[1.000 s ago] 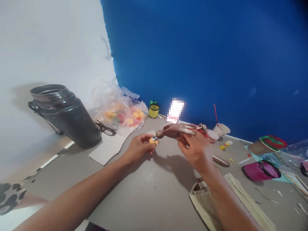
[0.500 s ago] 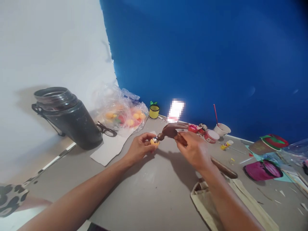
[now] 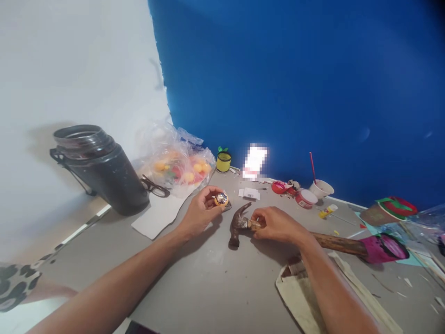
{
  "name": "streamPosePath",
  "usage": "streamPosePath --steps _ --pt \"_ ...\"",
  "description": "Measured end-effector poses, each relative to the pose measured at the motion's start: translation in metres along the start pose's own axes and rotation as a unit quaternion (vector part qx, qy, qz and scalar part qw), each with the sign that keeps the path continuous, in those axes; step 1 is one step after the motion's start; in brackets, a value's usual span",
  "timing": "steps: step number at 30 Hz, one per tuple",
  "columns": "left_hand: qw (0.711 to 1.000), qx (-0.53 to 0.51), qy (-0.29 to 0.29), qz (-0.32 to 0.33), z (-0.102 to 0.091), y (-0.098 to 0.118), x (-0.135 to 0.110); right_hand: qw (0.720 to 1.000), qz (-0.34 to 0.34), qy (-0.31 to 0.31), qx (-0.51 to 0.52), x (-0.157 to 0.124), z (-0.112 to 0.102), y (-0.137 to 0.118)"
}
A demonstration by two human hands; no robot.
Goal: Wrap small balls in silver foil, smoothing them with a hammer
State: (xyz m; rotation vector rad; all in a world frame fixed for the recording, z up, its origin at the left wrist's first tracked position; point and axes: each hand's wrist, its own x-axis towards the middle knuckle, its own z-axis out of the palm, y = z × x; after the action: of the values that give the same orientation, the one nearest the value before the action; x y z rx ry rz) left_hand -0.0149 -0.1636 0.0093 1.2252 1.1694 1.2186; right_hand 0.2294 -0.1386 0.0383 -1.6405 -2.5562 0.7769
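Note:
Between the thumb and fingers of my left hand (image 3: pixel 200 214) is a small round piece (image 3: pixel 221 199), shiny silver on top with a yellow-orange rim. It is too small to name its kind. My right hand (image 3: pixel 276 225) is closed around the wooden handle of a claw hammer (image 3: pixel 239 225), gripping it close to the rusty head. The hammer lies low over the grey table (image 3: pixel 208 287), its head to the right of the round piece and apart from it. Its handle passes under my right wrist, and its far end reaches the pink container (image 3: pixel 384 248).
A dark wide-mouthed flask (image 3: pixel 100 171), glasses (image 3: pixel 156 186), white paper (image 3: pixel 156 215) and a plastic bag (image 3: pixel 181 162) stand or lie left. A small white box (image 3: pixel 249 194) sits behind the hammer. Right are a paper cup (image 3: pixel 320 189), a glue stick (image 3: pixel 327 211) and beige cloth (image 3: pixel 299 287).
The hammer head has come away from the round piece and dropped toward the table, turning so its claw points up. My right hand has lowered with it. The round piece has tilted in my left hand.

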Motion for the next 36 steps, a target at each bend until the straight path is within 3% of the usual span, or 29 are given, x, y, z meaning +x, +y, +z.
streamPosePath --steps 8,11,15,17,19,21,23,25,27,28,29,32,34,36 --pt "1.0 0.016 -0.014 -0.018 -0.017 -0.01 0.01 0.997 0.001 0.009 -0.076 0.0 0.006 -0.001" --pt "0.992 0.122 -0.006 -0.019 -0.024 -0.014 0.019 0.998 0.016 -0.008 -0.067 0.0 0.009 0.0" --pt "0.938 0.339 -0.023 0.064 -0.025 -0.01 0.028 1.0 0.009 -0.018 -0.011 0.001 0.004 0.006" --pt "0.89 0.441 -0.049 0.101 -0.022 -0.006 0.032 0.997 -0.003 0.055 0.051 -0.001 -0.006 0.01" --pt "0.84 0.526 -0.076 0.113 -0.018 -0.002 0.037 0.964 -0.012 0.232 0.128 -0.011 -0.022 0.013" --pt "0.803 0.577 -0.101 0.111 -0.013 0.0 0.041 0.88 0.006 0.426 0.21 -0.028 -0.041 0.014" --pt "0.786 0.598 -0.117 0.106 -0.008 0.004 0.044 0.802 -0.009 0.534 0.268 -0.05 -0.058 0.013" --pt "0.783 0.602 -0.118 0.106 -0.002 0.008 0.046 0.757 -0.057 0.569 0.316 -0.069 -0.068 0.009" --pt "0.772 0.614 -0.125 0.109 0.004 0.012 0.046 0.751 -0.08 0.563 0.337 -0.075 -0.068 0.004" --pt "0.76 0.626 -0.134 0.113 0.006 0.013 0.047 0.764 -0.085 0.538 0.345 -0.073 -0.064 0.001" --pt "0.745 0.641 -0.144 0.115 0.007 0.014 0.047 0.784 -0.085 0.506 0.348 -0.067 -0.058 -0.002" --pt "0.714 0.674 -0.153 0.113 0.006 0.013 0.048 0.872 -0.098 0.329 0.35 -0.039 -0.031 -0.011" --pt "0.74 0.649 -0.138 0.107 0.001 0.011 0.05 0.912 -0.089 0.201 0.347 -0.02 -0.013 -0.017" --pt "0.796 0.582 -0.123 0.11 -0.006 0.01 0.051 0.915 -0.054 0.122 0.38 -0.006 0.004 -0.021"
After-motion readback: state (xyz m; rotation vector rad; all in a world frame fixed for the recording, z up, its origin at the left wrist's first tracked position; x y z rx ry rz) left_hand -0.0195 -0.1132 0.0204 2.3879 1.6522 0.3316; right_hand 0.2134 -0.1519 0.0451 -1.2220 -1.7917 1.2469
